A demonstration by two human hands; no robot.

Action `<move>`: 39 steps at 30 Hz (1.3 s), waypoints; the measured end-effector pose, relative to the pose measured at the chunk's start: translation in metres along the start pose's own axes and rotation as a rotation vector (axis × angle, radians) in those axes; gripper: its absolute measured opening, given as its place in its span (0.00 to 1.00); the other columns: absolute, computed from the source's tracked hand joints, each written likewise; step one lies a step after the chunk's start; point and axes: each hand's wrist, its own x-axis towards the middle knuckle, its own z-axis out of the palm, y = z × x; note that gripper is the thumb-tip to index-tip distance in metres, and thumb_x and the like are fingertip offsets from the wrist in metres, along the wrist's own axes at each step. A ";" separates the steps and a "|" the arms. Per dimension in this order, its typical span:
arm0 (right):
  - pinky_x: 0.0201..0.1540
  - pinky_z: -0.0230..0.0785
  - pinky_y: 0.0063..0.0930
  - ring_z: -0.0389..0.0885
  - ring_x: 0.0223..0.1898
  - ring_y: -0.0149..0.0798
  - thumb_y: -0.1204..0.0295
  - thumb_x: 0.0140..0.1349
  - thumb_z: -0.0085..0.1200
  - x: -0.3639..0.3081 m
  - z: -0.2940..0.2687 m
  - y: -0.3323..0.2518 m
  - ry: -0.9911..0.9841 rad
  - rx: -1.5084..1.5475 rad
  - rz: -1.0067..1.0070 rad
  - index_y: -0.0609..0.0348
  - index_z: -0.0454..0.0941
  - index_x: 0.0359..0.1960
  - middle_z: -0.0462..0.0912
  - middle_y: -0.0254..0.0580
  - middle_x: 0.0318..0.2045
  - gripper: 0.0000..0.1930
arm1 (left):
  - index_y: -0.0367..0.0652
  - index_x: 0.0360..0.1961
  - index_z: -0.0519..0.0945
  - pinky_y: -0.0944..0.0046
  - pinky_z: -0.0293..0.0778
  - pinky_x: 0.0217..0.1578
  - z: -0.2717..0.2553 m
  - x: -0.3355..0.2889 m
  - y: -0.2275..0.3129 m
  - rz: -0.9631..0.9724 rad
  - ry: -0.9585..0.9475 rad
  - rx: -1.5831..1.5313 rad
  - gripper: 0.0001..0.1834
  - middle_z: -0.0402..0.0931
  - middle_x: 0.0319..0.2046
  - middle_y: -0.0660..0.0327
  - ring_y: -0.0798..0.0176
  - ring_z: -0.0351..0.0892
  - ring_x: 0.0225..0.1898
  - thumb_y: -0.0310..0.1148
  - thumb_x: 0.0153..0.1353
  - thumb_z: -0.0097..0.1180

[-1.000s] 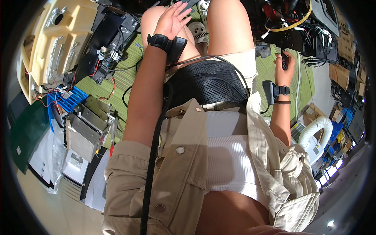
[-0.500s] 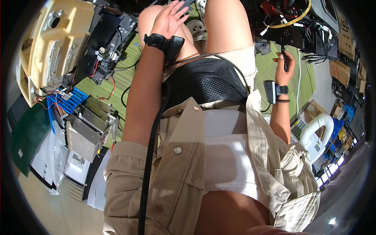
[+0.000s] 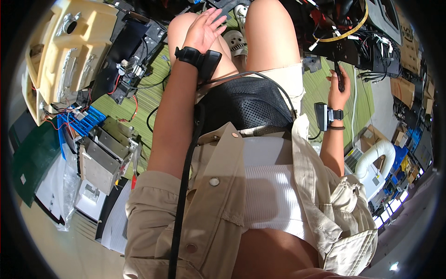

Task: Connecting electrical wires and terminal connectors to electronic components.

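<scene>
My left hand (image 3: 205, 31) is raised beside my left knee, palm turned up and fingers apart, with nothing in it. A black band with a dark box is strapped round that wrist. Out to the right, my right hand (image 3: 339, 88) is closed round a slim black tool (image 3: 340, 80), whose thin end points away from me toward a dark machine (image 3: 337, 49). Whether the tool's tip touches the machine I cannot make out. The machine has a yellow cable loop (image 3: 353, 33) and several loose wires with white plugs.
A cream moulded shell (image 3: 69, 51) and a black panel (image 3: 123, 51) with wiring lie to the left. Nearer are a blue plastic rack (image 3: 86, 121) and metal boxes (image 3: 100, 160). Green matting (image 3: 320, 86) covers the floor. A white hose (image 3: 376, 156) curves at right.
Both hands have shifted slightly down in the picture, along with much of the scene. My left hand stays spread and my right hand keeps its hold on the black tool.
</scene>
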 end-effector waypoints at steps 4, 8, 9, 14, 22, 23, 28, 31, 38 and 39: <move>0.39 0.71 0.24 0.76 0.38 0.31 0.76 0.57 0.47 0.000 -0.001 0.000 0.016 0.000 -0.046 0.63 0.69 0.47 0.76 0.43 0.38 0.15 | 0.39 0.58 0.56 0.53 0.57 0.57 0.001 0.001 -0.001 -0.002 -0.006 -0.014 0.22 0.55 0.60 0.54 0.51 0.56 0.60 0.37 0.64 0.34; 0.35 0.68 0.19 0.74 0.33 0.27 0.75 0.57 0.48 -0.002 -0.001 -0.005 0.020 -0.050 -0.067 0.62 0.70 0.47 0.77 0.40 0.34 0.15 | 0.39 0.58 0.56 0.53 0.57 0.56 0.003 0.000 0.000 -0.005 -0.003 -0.023 0.23 0.55 0.59 0.54 0.51 0.56 0.60 0.37 0.64 0.35; 0.33 0.67 0.18 0.73 0.30 0.25 0.75 0.57 0.49 -0.002 -0.002 -0.007 0.030 -0.096 -0.083 0.61 0.71 0.47 0.76 0.37 0.32 0.15 | 0.39 0.58 0.56 0.53 0.57 0.56 0.004 0.000 0.000 -0.010 0.001 -0.023 0.23 0.56 0.59 0.54 0.52 0.57 0.60 0.37 0.64 0.35; 0.32 0.64 0.16 0.70 0.28 0.23 0.74 0.56 0.49 0.000 -0.002 -0.012 0.033 -0.153 -0.090 0.59 0.72 0.46 0.75 0.33 0.30 0.15 | 0.37 0.56 0.57 0.49 0.55 0.56 -0.001 0.001 0.000 0.013 -0.017 -0.073 0.24 0.55 0.59 0.51 0.48 0.58 0.58 0.37 0.62 0.41; 0.40 0.66 0.22 0.74 0.36 0.29 0.73 0.55 0.50 0.004 -0.006 -0.006 0.015 -0.313 -0.123 0.58 0.72 0.46 0.77 0.39 0.37 0.15 | 0.40 0.57 0.57 0.52 0.56 0.57 0.000 0.002 -0.002 -0.004 -0.008 -0.070 0.22 0.56 0.59 0.54 0.51 0.58 0.59 0.37 0.64 0.37; 0.40 0.66 0.23 0.74 0.36 0.30 0.73 0.56 0.50 0.005 -0.006 -0.007 0.007 -0.340 -0.168 0.59 0.72 0.46 0.77 0.39 0.37 0.15 | 0.40 0.57 0.57 0.52 0.56 0.57 -0.001 0.002 -0.002 -0.001 -0.012 -0.066 0.22 0.56 0.59 0.54 0.51 0.58 0.59 0.37 0.64 0.37; 0.40 0.67 0.24 0.76 0.36 0.31 0.74 0.55 0.49 0.004 -0.003 -0.020 -0.020 -0.389 -0.174 0.58 0.72 0.46 0.78 0.42 0.38 0.15 | 0.40 0.57 0.57 0.52 0.57 0.56 -0.003 0.003 -0.003 -0.003 -0.013 -0.060 0.22 0.57 0.59 0.54 0.51 0.59 0.58 0.37 0.64 0.37; 0.39 0.67 0.23 0.76 0.34 0.31 0.75 0.54 0.49 0.006 -0.003 -0.022 -0.034 -0.415 -0.131 0.57 0.73 0.46 0.78 0.43 0.36 0.16 | 0.38 0.56 0.56 0.50 0.56 0.56 -0.003 0.004 -0.004 0.012 -0.031 -0.065 0.23 0.54 0.59 0.50 0.48 0.58 0.58 0.37 0.63 0.40; 0.38 0.66 0.22 0.76 0.33 0.30 0.74 0.53 0.48 0.014 -0.001 -0.029 -0.075 -0.456 -0.065 0.56 0.73 0.46 0.79 0.43 0.35 0.16 | 0.39 0.55 0.59 0.52 0.56 0.56 0.000 -0.002 0.003 0.019 -0.032 -0.089 0.24 0.55 0.59 0.52 0.50 0.59 0.58 0.40 0.61 0.42; 0.37 0.66 0.23 0.76 0.33 0.30 0.74 0.53 0.48 0.015 -0.003 -0.031 -0.091 -0.450 -0.051 0.56 0.73 0.46 0.79 0.42 0.34 0.16 | 0.39 0.54 0.60 0.53 0.56 0.55 0.003 -0.003 0.005 0.019 -0.036 -0.123 0.24 0.56 0.59 0.53 0.51 0.59 0.58 0.41 0.60 0.44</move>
